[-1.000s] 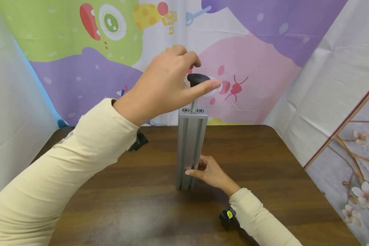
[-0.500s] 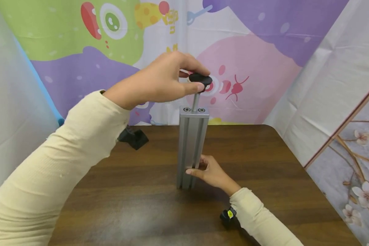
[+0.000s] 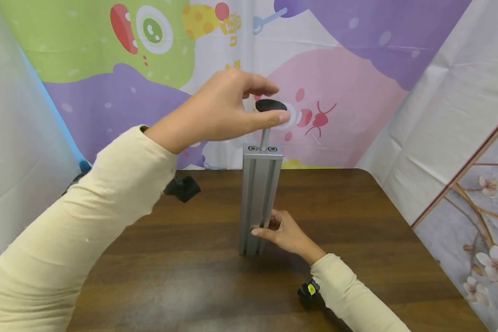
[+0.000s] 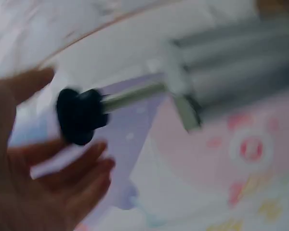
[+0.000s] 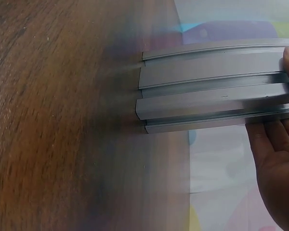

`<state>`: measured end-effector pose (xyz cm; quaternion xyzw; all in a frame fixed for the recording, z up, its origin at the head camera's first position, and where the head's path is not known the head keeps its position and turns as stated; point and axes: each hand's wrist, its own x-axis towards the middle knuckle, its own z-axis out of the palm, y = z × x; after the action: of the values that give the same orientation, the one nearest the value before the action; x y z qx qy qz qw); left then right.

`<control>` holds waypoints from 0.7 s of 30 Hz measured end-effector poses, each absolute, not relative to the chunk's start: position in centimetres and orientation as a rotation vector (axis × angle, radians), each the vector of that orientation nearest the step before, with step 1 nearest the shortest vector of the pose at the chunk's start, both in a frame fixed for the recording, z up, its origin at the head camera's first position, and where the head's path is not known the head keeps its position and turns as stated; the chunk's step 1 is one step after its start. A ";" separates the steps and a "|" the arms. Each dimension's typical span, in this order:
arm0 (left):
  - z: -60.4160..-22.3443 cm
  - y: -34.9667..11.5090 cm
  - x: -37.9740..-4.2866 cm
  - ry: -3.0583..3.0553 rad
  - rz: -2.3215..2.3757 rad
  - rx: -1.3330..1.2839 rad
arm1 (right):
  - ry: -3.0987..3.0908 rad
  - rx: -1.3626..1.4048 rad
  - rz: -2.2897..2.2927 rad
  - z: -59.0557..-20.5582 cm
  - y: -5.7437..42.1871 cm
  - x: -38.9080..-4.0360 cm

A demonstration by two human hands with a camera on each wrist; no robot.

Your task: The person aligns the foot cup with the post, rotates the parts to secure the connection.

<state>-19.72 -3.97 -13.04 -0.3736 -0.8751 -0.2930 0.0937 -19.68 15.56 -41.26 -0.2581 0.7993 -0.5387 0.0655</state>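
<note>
A silver aluminium profile [image 3: 259,198] with grooved sides stands upright on the table. Out of its top end, between two round screw heads, rises a metal rod [image 3: 264,138] capped by a black knob [image 3: 271,105]. My left hand [image 3: 224,106] is around the knob with its thumb and fingers spread. In the left wrist view the thumb is clear of the knob [image 4: 79,115], and the fingers lie behind it; whether one touches it is unclear. Low on the profile, my right hand [image 3: 288,233] grips it between thumb and fingers. The right wrist view shows the profile's lower end [image 5: 202,96].
The brown wooden table [image 3: 182,276] ends at a rounded far edge. Behind it hangs a printed cartoon curtain [image 3: 336,92], with pale curtains at both sides. A black strap piece [image 3: 184,188] hangs at the left wrist, and a black wrist camera [image 3: 308,290] sits by the right sleeve.
My left hand has come down around the knob, its fingers closed on it half a second ago, and now they are spread again. The right hand and the profile have stayed put.
</note>
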 end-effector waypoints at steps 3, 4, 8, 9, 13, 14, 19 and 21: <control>-13.9 -3.1 -19.0 -2.388 -0.429 -0.953 | 2.408 -0.777 -1.639 -41.5 15.7 -19.8; -14.2 -2.9 -18.9 -2.320 -0.349 -0.909 | 2.404 -0.781 -1.645 -41.5 15.7 -19.9; -14.8 -2.2 -18.6 -2.212 -0.216 -0.792 | 2.372 -0.804 -1.671 -41.6 15.6 -19.9; -14.8 -2.2 -18.6 -2.223 -0.217 -0.782 | 2.368 -0.809 -1.674 -41.6 15.6 -19.9; -14.2 -2.5 -18.6 -2.343 -0.318 -0.850 | 2.365 -0.806 -1.674 -41.6 15.4 -19.9; -14.0 -2.6 -18.7 -2.386 -0.369 -0.891 | 2.368 -0.802 -1.671 -41.6 15.4 -19.9; -12.5 -4.0 -19.2 -2.637 -0.825 -1.126 | 2.402 -0.779 -1.654 -41.6 15.4 -19.9; -12.3 -4.5 -19.6 -2.693 -1.043 -1.192 | 2.411 -0.776 -1.655 -41.7 15.5 -19.9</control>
<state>-19.58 -4.49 -12.26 -0.3815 -0.8620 -0.3338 0.0090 -19.92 15.45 -41.68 -0.2560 0.7956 -0.5460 0.0579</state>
